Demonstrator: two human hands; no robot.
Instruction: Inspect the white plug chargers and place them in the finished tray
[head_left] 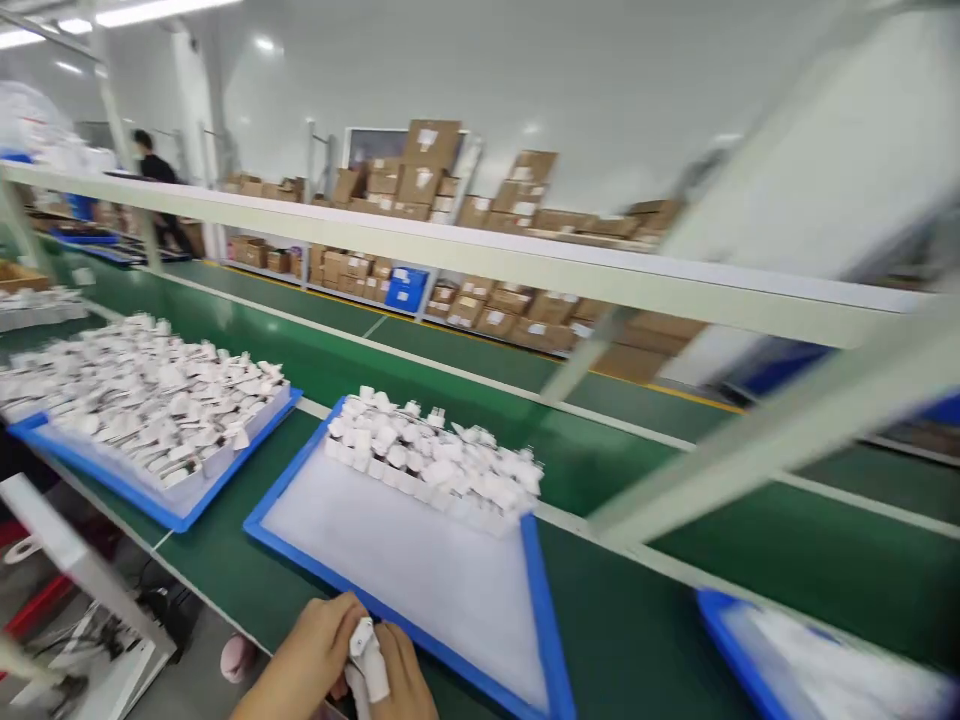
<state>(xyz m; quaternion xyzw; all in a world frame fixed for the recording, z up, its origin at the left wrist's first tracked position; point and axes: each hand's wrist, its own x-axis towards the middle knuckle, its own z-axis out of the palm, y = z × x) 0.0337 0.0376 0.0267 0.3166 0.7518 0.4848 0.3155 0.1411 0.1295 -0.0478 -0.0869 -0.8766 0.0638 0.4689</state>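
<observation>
At the bottom middle, my left hand point(315, 645) and my right hand point(407, 675) are close together. Both are closed around a small white plastic plug-like part point(369, 660), gripped between the fingers and partly hidden by them. Just beyond my hands lies a blue-rimmed tray point(551, 640) with a white lining. Packed rows of similar white parts point(435, 460) fill its far side, and the near side shows bare lining.
On the left, another blue tray point(184, 522) is heaped with white parts. A third tray point(739, 650) is blurred at lower right. A pale shelf rail point(465, 235) and slanted post point(750, 450) cross above the green bench. Cardboard boxes point(431, 165) and a person point(154, 165) are beyond.
</observation>
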